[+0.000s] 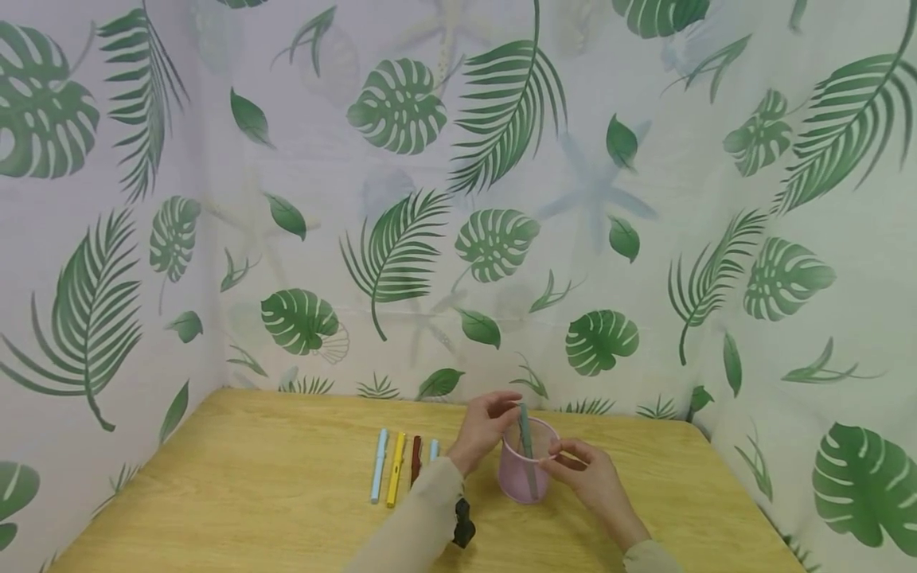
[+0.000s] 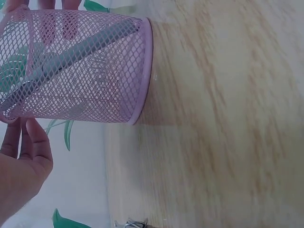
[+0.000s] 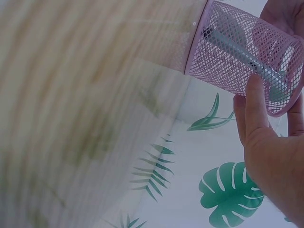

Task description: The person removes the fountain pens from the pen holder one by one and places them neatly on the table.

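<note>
A pink mesh pen holder [image 1: 517,477] stands upright on the table. A grey-green pen [image 1: 526,434] leans inside it, its top rising past the rim and its lower end at the base, seen through the mesh in the left wrist view [image 2: 71,57]. My left hand [image 1: 487,430] pinches the pen's top, thumb and fingertips right at the rim. From the other side, my right hand [image 1: 587,477] grips the holder's rim; in the right wrist view one digit of that hand [image 3: 270,147] presses the mesh and other fingers are partly hidden behind the holder.
Left of the holder lie a light blue pen [image 1: 378,465], a yellow pen [image 1: 396,469], a dark red pen [image 1: 416,454] and another light blue pen [image 1: 434,450], the last two partly behind my left sleeve [image 1: 423,509]. A leaf-patterned curtain [image 1: 430,263] borders the wooden table [image 1: 286,477].
</note>
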The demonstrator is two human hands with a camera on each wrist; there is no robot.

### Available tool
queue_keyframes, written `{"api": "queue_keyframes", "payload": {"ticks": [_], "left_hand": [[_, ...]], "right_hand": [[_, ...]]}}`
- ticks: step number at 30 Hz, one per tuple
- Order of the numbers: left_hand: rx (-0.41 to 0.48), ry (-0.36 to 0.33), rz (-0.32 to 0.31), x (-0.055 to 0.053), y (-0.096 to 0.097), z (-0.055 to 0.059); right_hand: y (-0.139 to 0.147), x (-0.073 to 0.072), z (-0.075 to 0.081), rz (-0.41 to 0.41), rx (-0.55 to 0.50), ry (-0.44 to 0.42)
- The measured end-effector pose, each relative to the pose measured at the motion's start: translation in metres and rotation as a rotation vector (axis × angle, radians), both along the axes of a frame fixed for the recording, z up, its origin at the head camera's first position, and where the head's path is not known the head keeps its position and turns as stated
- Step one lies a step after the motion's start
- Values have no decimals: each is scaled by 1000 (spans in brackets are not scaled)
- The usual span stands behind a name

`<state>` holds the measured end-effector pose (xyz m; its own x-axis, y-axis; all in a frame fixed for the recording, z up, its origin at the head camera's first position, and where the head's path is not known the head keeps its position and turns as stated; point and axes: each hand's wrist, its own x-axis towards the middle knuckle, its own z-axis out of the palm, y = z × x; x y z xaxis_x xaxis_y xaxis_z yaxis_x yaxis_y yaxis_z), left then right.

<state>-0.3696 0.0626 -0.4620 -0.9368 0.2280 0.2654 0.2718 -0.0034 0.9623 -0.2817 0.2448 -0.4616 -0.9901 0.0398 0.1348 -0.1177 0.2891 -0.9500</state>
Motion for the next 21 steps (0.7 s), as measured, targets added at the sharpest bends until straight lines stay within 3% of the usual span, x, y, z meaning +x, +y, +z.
{"api": "queue_keyframes", "payload": {"ticks": [12, 21], "left_hand": [[-25, -3, 15, 2, 1, 2], [-36, -3, 14, 5, -5, 9]], "right_hand": [[1, 1, -2, 2, -3, -13], [1, -1, 0, 2, 5, -7]]}}
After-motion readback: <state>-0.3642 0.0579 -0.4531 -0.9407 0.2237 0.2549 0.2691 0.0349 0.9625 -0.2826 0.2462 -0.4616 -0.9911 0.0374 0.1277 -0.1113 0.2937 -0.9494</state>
